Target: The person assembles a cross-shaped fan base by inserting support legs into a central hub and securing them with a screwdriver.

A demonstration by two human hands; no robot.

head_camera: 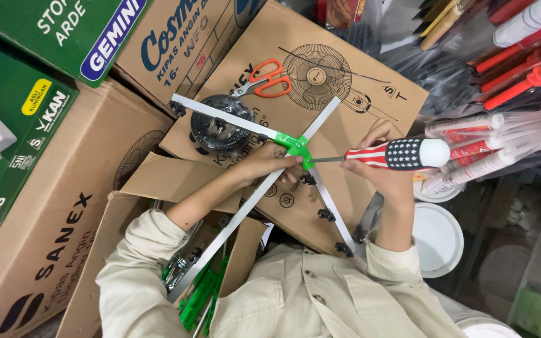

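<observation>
My left hand (269, 164) grips a cross-shaped stand of flat white metal bars (223, 117) at its green plastic hub (295, 148). My right hand (380, 168) holds a screwdriver (402, 154) with a striped and starred handle and a white end cap. Its metal tip points left into the green hub. The bars have black feet at their ends. The stand is held above a brown cardboard box (370, 94) printed with a drawing of a fan.
Orange-handled scissors (264, 80) and a black round part (221, 122) lie on the fan box. More cardboard and green boxes are stacked at the left. An open box (205, 294) below holds green parts and metal pieces. Sealant tubes (496, 144) and white lids (436, 238) are at the right.
</observation>
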